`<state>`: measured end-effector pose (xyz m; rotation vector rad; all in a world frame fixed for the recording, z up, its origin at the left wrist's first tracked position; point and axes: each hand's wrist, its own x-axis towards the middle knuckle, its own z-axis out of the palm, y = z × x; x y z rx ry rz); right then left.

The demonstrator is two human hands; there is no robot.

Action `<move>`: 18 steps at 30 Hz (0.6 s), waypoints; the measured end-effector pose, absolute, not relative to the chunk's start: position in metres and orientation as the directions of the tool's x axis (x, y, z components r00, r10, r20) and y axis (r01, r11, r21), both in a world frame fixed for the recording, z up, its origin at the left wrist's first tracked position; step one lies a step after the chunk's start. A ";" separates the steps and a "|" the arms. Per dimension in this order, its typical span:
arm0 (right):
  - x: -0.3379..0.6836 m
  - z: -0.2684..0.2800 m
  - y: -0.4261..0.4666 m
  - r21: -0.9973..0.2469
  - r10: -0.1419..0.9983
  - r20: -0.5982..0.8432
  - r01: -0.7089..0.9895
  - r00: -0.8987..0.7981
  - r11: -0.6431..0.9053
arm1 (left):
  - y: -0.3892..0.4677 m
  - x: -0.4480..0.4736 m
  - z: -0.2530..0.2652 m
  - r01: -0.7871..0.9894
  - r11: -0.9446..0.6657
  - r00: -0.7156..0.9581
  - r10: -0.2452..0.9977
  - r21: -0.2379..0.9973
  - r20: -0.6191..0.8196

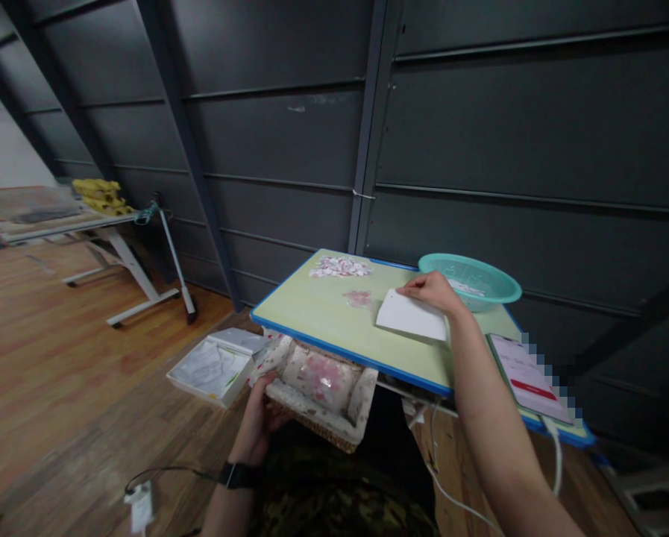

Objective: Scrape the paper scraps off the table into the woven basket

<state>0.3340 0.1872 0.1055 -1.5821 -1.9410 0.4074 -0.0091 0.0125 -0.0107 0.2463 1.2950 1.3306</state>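
My right hand (432,291) pinches the upper edge of a white flat sheet, perhaps a scraper card (411,316), tilted over the table. To its left lies a small patch of pinkish-white bits (359,298). A larger pile of small white and reddish pieces (341,267) lies near the far left corner. My left hand (262,418) grips the left side of a fabric-lined basket (315,406), held at the table's near edge. Inside the basket is a clear plastic bag with pink and white contents (326,373). The fingers under the basket are partly hidden.
The pale-green table (289,307) has a blue edge. A turquoise basin (496,280) with white pieces stands at its far right; a tablet (527,377) with a white cable lies at the right. An open white box (211,369) sits on the floor. Dark metal panels rise behind.
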 end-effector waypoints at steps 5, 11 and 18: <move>0.335 0.099 0.191 -0.645 0.964 0.233 0.721 -0.130 0.253 | 0.014 -0.016 -0.009 -0.548 0.313 -0.307 0.788 0.776 -0.534; 0.343 0.102 0.187 -0.727 0.980 0.050 0.666 -0.191 0.167 | 0.013 -0.015 -0.006 -0.552 0.309 -0.328 0.774 0.774 -0.542; 0.341 0.104 0.188 -0.730 0.977 0.138 0.650 -0.165 0.212 | 0.014 -0.016 -0.011 -0.536 0.303 -0.346 0.773 0.788 -0.532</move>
